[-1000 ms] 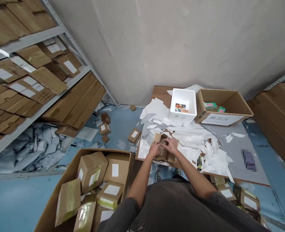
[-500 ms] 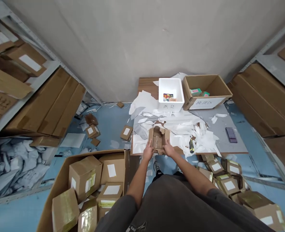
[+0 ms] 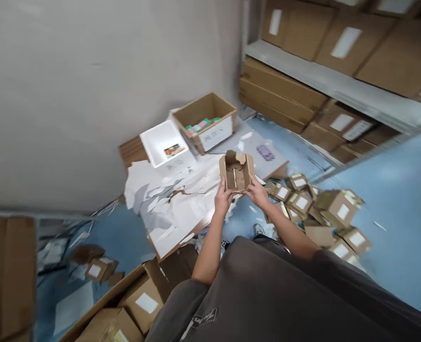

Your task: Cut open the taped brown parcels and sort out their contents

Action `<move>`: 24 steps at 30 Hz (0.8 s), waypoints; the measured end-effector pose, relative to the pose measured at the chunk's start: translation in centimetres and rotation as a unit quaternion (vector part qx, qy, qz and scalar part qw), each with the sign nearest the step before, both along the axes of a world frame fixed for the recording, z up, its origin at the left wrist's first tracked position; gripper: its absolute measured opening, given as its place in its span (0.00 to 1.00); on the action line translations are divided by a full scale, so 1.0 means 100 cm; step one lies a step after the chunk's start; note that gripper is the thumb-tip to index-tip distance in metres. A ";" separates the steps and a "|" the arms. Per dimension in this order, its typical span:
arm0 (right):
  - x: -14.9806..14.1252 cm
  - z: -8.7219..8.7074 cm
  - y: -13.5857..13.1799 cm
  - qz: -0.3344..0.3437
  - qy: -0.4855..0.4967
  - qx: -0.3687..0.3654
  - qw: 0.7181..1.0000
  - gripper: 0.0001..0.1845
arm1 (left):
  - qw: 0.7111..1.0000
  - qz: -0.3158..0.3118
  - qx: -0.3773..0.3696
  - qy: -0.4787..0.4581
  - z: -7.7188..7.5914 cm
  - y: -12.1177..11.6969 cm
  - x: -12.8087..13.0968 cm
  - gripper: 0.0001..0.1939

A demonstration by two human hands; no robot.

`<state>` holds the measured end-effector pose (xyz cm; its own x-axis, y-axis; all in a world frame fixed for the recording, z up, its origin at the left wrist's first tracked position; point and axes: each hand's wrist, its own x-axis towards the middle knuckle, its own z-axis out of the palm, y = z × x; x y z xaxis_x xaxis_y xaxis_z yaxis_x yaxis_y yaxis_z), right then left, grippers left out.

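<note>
A small opened cardboard box [image 3: 236, 178] is held up in front of me, its inside facing me and its flaps standing apart. My left hand [image 3: 224, 198] grips its lower left side, fingers closed on the edge. On the lower right side my right hand [image 3: 258, 192] has hold of the same box. I see nothing inside it but bare cardboard. Behind and below it is the table [image 3: 175, 251], strewn with torn white paper [image 3: 175, 190].
A white tub [image 3: 157, 145] with small packs and a labelled carton [image 3: 215, 135] holding green-and-pink boxes stand at the table's back. Parcels [image 3: 303, 203] are piled on the floor to the right, below a loaded shelf [image 3: 313, 71]. A large carton of parcels [image 3: 125, 289] is at lower left.
My view has swung to the right, bringing the right-hand shelf and parcel pile in. The box was on the table being opened by both hands; now it is lifted, with both hands at its sides.
</note>
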<state>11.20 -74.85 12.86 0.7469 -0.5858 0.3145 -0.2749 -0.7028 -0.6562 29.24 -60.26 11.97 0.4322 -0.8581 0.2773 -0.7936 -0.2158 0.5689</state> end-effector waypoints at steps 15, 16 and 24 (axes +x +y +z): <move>-0.392 -0.025 -0.105 -0.457 0.147 0.027 0.877 0.21 | 0.917 -0.385 0.101 0.023 -0.008 -0.263 -0.313 0.27; -0.398 -0.029 -0.108 -0.461 0.142 0.029 0.876 0.24 | 0.920 -0.377 0.102 0.020 -0.007 -0.263 -0.313 0.28; -0.304 -0.030 -0.151 -0.270 0.073 0.006 0.960 0.32 | 0.978 -0.182 0.101 0.011 0.006 -0.214 -0.225 0.35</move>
